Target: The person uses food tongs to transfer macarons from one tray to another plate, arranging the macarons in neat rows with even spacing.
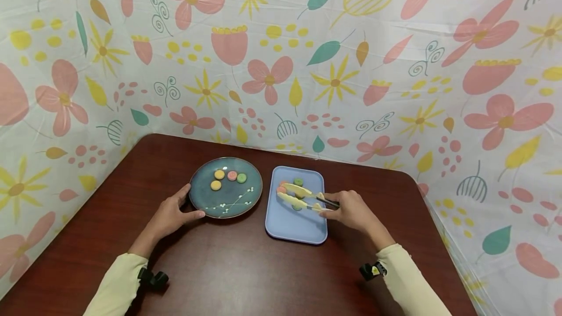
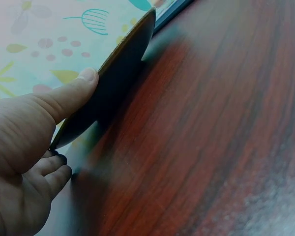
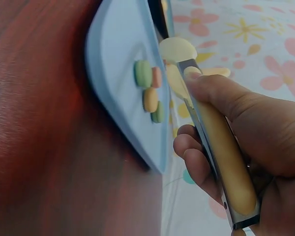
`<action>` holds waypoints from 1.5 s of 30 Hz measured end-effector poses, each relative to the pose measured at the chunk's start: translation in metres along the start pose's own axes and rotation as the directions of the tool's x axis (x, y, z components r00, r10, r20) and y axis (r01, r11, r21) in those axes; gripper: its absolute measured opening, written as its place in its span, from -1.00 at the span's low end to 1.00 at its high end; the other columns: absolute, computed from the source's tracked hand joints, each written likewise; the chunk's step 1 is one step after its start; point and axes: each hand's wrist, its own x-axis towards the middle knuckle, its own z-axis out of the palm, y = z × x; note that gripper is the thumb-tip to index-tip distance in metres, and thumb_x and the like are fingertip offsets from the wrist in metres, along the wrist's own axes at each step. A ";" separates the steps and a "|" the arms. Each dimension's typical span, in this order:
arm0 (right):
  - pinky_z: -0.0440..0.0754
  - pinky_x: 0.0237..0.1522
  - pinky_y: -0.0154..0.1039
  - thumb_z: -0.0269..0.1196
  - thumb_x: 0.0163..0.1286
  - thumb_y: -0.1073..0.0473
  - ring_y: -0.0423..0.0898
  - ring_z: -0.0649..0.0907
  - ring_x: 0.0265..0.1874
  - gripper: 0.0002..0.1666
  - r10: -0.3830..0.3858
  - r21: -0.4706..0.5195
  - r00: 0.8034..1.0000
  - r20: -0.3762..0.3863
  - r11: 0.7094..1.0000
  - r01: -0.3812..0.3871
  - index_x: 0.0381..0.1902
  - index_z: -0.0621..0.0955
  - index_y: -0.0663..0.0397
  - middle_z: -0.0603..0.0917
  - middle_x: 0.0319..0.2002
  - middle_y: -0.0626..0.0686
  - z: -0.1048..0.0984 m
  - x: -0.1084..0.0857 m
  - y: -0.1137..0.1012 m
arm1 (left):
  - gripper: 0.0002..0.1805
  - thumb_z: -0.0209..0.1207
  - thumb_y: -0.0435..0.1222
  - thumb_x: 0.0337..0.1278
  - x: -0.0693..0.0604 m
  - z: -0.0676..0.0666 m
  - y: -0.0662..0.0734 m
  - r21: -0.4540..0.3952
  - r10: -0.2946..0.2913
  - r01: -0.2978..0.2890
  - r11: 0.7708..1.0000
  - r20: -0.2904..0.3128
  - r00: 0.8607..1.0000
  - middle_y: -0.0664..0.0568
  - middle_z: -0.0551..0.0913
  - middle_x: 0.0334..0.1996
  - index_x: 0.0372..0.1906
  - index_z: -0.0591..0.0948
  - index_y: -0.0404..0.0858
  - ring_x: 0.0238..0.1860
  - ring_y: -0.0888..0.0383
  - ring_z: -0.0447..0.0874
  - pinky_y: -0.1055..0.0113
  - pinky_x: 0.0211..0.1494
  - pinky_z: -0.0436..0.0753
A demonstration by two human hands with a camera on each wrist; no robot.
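My left hand [image 1: 170, 216] grips the near-left rim of a round blue-green plate [image 1: 208, 174]; in the left wrist view the thumb lies on the rim with fingers below it. On that plate are two yellow macarons [image 1: 215, 186], a pink macaron [image 1: 232, 175] and a green macaron [image 1: 241, 178]. In my right hand [image 1: 354, 210] are tongs [image 3: 226, 162] with cream-coloured tips, thumb on one arm and fingers curled round the other. Their tips straddle a pinkish macaron [image 1: 281, 189] over a blue tray [image 1: 294, 228]; whether they touch it I cannot tell.
Several more macarons lie on the tray, among them a green macaron [image 1: 298, 181] near its far end. Plate and tray stand side by side on a dark wooden table [image 1: 228, 272]. A flower-print cloth [image 1: 272, 87] hangs behind the table and along its sides.
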 end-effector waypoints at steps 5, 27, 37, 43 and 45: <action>0.32 -0.65 -0.36 0.53 0.22 -0.04 -0.22 0.38 -0.68 -0.32 -0.034 0.001 0.999 -0.005 0.999 0.034 0.23 0.68 0.14 0.59 -0.58 -0.12 -0.013 0.006 -0.007 | 0.24 0.47 0.10 0.07 0.000 -0.001 0.001 0.000 -0.004 0.004 1.000 0.001 1.000 -0.43 0.08 0.56 0.60 0.04 -0.47 0.47 -0.39 0.23 -0.18 0.42 0.42; 0.16 -0.63 -0.35 0.52 0.22 -0.14 -0.25 0.14 -0.75 -0.26 -0.193 -0.031 0.981 0.028 0.981 0.194 0.27 0.65 0.10 0.49 -0.79 -0.15 -0.015 0.066 -0.065 | 0.24 0.48 0.09 0.05 0.000 -0.002 0.001 -0.005 -0.012 0.011 1.000 -0.002 1.000 -0.41 0.08 0.56 0.60 0.05 -0.46 0.48 -0.37 0.23 -0.18 0.41 0.42; 0.17 -0.66 -0.39 0.52 0.23 -0.10 -0.28 0.18 -0.81 -0.33 -0.258 -0.016 0.964 0.064 0.966 0.259 0.23 0.68 0.08 0.51 -0.76 -0.14 0.001 0.086 -0.079 | 0.24 0.48 0.09 0.06 0.000 0.000 0.000 -0.002 -0.015 0.015 1.000 -0.001 1.000 -0.43 0.10 0.55 0.60 0.05 -0.45 0.47 -0.38 0.25 -0.19 0.40 0.44; 0.20 -0.65 -0.39 0.51 0.25 -0.05 -0.29 0.22 -0.80 -0.38 -0.296 -0.014 0.951 0.084 0.954 0.298 0.21 0.70 0.08 0.67 -0.59 -0.11 0.010 0.097 -0.084 | 0.24 0.48 0.10 0.05 0.000 0.000 0.000 -0.006 -0.016 0.016 1.000 -0.005 1.000 -0.42 0.09 0.55 0.60 0.05 -0.45 0.47 -0.37 0.24 -0.18 0.41 0.43; 0.22 -0.62 -0.38 0.50 0.27 -0.05 -0.28 0.21 -0.79 -0.38 -0.305 -0.017 0.948 0.095 0.951 0.308 0.22 0.70 0.10 0.70 -0.54 -0.04 0.013 0.100 -0.085 | 0.25 0.48 0.10 0.05 0.000 0.000 0.000 -0.006 -0.017 0.017 1.000 -0.005 1.000 -0.42 0.09 0.56 0.60 0.05 -0.44 0.47 -0.37 0.24 -0.18 0.41 0.43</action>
